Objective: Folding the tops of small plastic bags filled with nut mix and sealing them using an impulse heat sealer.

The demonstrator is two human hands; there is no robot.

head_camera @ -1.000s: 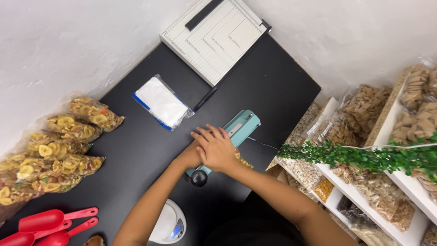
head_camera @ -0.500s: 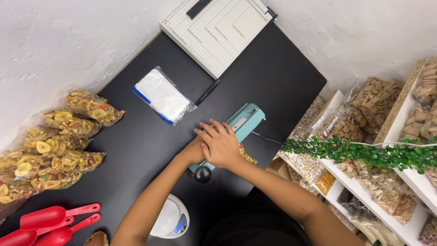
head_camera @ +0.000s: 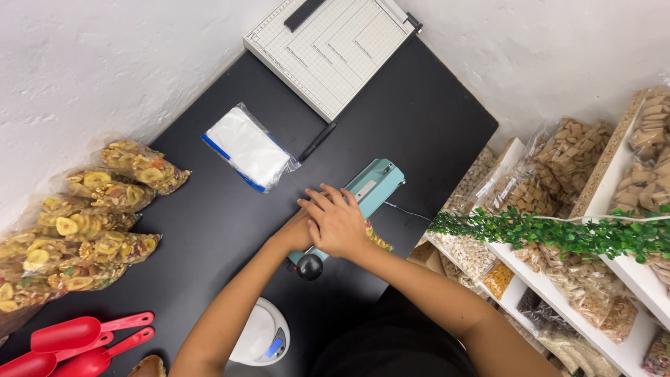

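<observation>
Bright even light, sharp focus

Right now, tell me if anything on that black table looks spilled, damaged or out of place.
Nothing stands out. Both hands, right hand over left hand, press on the teal heat sealer. The snack bags lie closed in a loose row, and the red scoops sit together. No spill shows on the black table.
</observation>
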